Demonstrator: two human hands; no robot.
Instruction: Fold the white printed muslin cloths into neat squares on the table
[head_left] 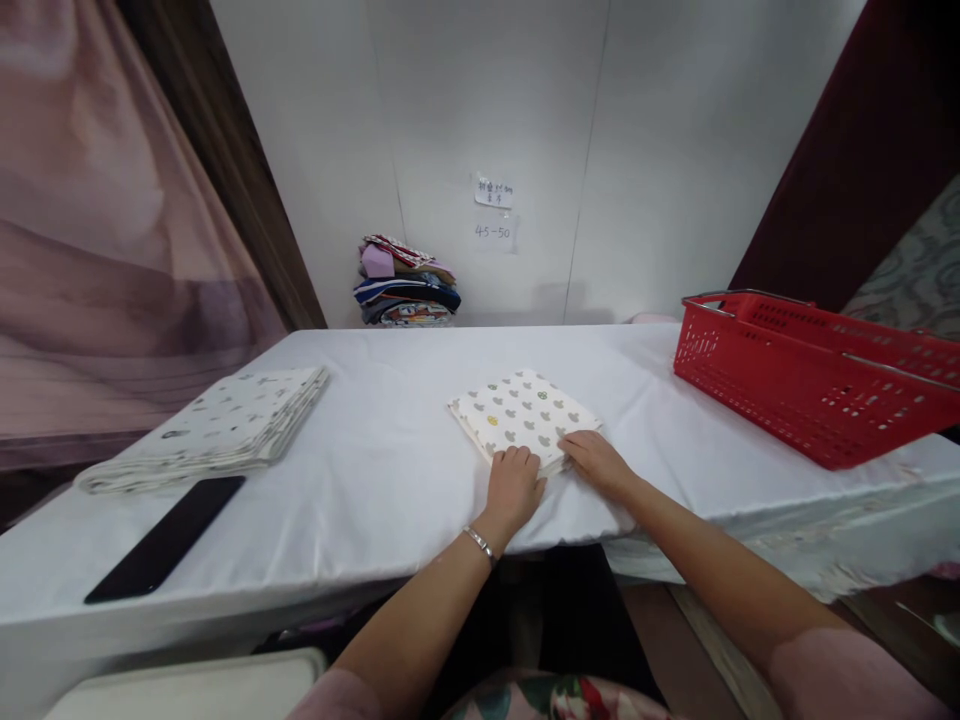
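A folded white cloth (pixel 527 410) with small grey motifs and a few yellow and green ones lies on the white-covered table, turned at an angle to its edge. At its near corner my left hand (pixel 516 488), with a silver bracelet at the wrist, has its fingers curled over the border. My right hand (pixel 598 462) grips the cloth's right-hand edge, fingertips on the top layer. The undersides of both grips are hidden.
A larger folded patterned cloth (pixel 225 420) lies at the left, with a black phone-like slab (pixel 166 538) in front. Stacked fabrics (pixel 407 285) stand by the wall. A red plastic basket (pixel 795 380) sits on the right. Paper labels (pixel 493 192) hang on the wall.
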